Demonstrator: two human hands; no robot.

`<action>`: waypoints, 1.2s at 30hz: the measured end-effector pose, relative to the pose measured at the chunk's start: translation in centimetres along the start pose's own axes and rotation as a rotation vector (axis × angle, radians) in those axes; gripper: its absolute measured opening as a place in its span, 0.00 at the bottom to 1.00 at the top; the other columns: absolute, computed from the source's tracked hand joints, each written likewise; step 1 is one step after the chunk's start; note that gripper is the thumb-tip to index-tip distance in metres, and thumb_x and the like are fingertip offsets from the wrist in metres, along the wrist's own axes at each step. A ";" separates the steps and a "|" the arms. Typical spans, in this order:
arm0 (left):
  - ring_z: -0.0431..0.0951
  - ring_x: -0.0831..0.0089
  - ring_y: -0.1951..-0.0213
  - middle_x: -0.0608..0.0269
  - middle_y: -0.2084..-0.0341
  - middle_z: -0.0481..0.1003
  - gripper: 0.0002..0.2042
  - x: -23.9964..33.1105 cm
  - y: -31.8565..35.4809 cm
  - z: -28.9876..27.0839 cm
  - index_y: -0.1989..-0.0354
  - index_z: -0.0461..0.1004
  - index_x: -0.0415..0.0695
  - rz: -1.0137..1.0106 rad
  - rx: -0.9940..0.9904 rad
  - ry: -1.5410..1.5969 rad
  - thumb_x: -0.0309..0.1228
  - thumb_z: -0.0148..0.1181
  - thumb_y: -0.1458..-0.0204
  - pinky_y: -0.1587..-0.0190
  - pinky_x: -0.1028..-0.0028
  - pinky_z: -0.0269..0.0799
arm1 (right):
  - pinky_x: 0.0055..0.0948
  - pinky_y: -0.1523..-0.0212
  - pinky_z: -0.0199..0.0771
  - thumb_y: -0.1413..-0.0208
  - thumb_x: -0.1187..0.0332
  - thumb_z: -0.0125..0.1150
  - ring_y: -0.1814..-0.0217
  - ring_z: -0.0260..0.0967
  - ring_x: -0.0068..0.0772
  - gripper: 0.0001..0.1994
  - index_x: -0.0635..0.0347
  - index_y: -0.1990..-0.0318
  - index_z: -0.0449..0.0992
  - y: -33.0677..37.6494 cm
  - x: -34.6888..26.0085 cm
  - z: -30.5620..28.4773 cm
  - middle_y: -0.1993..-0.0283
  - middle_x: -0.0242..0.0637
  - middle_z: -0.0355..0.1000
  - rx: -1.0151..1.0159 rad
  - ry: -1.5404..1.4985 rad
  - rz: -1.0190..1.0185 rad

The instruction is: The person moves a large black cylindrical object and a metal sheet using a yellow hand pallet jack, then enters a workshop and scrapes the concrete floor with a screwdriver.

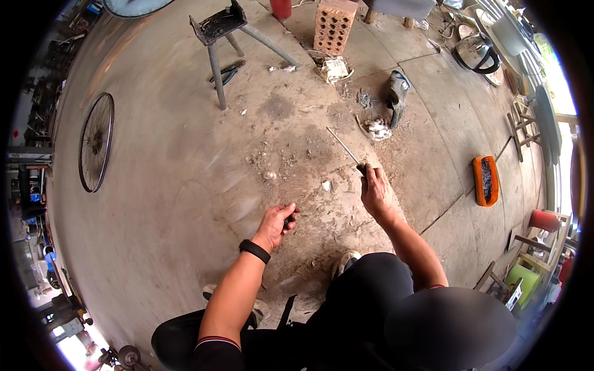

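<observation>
My right hand (pixel 375 195) is closed around the dark handle of what looks like a screwdriver (pixel 341 143). Its long, thin, pale shaft slants up and to the left above the floor. Lower and to the left, my left hand (pixel 275 227) has its fingers curled round a small dark thing (pixel 288 221). Most of that thing is hidden by the fingers, so its kind cannot be told. A gap separates the two hands. Beneath and beyond them, crumbs of dirt (pixel 281 154) and a small white scrap (pixel 327 185) are scattered over the concrete.
Ahead stands a metal stand (pixel 216 62) on splayed legs, with pliers (pixel 228 73) by it. A perforated brick (pixel 335 28) and a dark shoe-like object (pixel 397 96) lie farther off. At left is a wheel rim (pixel 96 142); at right, an orange container (pixel 486 180) and a kettle (pixel 475 52).
</observation>
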State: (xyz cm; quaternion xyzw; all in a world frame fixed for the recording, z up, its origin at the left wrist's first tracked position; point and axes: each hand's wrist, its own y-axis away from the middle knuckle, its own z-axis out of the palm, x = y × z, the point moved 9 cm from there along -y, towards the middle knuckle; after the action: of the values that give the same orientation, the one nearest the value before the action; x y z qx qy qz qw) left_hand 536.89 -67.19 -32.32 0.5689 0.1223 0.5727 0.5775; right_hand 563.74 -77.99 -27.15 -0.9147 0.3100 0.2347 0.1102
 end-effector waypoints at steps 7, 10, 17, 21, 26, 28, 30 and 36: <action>0.66 0.82 0.80 0.70 0.76 0.69 0.12 -0.5 -0.4 0.8 0.64 0.73 0.39 -0.013 -0.034 -0.001 0.37 0.54 0.39 0.83 0.83 0.55 | 0.47 0.57 0.71 0.42 0.72 0.55 0.56 0.69 0.57 0.19 0.64 0.44 0.66 0.5 1.6 0.2 0.58 0.54 0.69 -0.048 0.038 0.050; 0.66 0.81 0.79 0.70 0.76 0.69 0.12 -0.7 0.1 1.0 0.64 0.72 0.40 -0.039 -0.009 0.031 0.38 0.54 0.39 0.82 0.82 0.56 | 0.47 0.57 0.71 0.43 0.72 0.55 0.56 0.69 0.56 0.19 0.63 0.43 0.66 1.7 0.7 -0.1 0.58 0.53 0.69 -0.080 0.031 0.049; 0.67 0.80 0.81 0.70 0.78 0.70 0.21 -0.1 -1.0 0.4 0.65 0.74 0.41 0.000 -0.027 0.204 0.50 0.50 0.38 0.83 0.81 0.58 | 0.44 0.56 0.72 0.45 0.75 0.58 0.56 0.70 0.50 0.22 0.63 0.42 0.66 7.8 -3.9 -3.2 0.54 0.48 0.71 -0.127 -0.140 -0.236; 0.67 0.81 0.82 0.69 0.79 0.70 0.24 0.3 -0.7 1.8 0.65 0.75 0.41 -0.052 -0.128 0.023 0.53 0.49 0.39 0.84 0.82 0.57 | 0.39 0.56 0.72 0.52 0.75 0.59 0.57 0.71 0.43 0.25 0.63 0.42 0.67 11.5 -5.3 -4.2 0.55 0.43 0.71 -0.215 -0.030 -0.461; 0.62 0.85 0.85 0.70 0.82 0.69 0.17 -0.9 -0.7 2.4 0.67 0.75 0.39 -0.077 -0.247 -0.399 0.43 0.55 0.39 0.84 0.83 0.57 | 0.36 0.53 0.70 0.53 0.71 0.58 0.55 0.70 0.37 0.26 0.62 0.43 0.68 12.8 -5.2 -4.0 0.53 0.39 0.71 -0.275 0.086 -0.560; 0.61 0.87 0.85 0.73 0.82 0.67 0.14 -1.1 -1.3 1.3 0.68 0.74 0.38 -0.008 -0.203 -0.475 0.38 0.57 0.39 0.84 0.84 0.56 | 0.36 0.51 0.69 0.52 0.73 0.56 0.54 0.70 0.38 0.24 0.62 0.44 0.69 12.2 -4.5 -4.2 0.53 0.39 0.71 -0.284 0.119 -0.540; 0.61 0.87 0.85 0.73 0.83 0.66 0.14 -0.7 -1.5 0.8 0.68 0.74 0.38 -0.028 -0.183 -0.337 0.38 0.56 0.39 0.84 0.84 0.55 | 0.36 0.53 0.68 0.52 0.75 0.55 0.55 0.70 0.39 0.24 0.62 0.44 0.69 11.2 -3.1 -4.6 0.55 0.39 0.71 -0.246 0.137 -0.465; 0.60 0.87 0.85 0.73 0.82 0.66 0.12 0.5 -0.7 -0.4 0.63 0.75 0.36 -0.058 -0.192 -0.160 0.35 0.55 0.38 0.86 0.85 0.53 | 0.41 0.55 0.69 0.47 0.75 0.56 0.56 0.70 0.47 0.20 0.61 0.45 0.69 9.3 1.1 -3.4 0.58 0.44 0.71 -0.083 0.086 -0.132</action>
State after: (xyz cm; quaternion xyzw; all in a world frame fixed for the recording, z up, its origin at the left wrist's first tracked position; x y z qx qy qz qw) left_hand 537.13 -66.38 -32.77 0.5511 0.0368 0.5178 0.6534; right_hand 559.96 -86.96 -25.27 -0.9461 0.2437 0.2000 0.0740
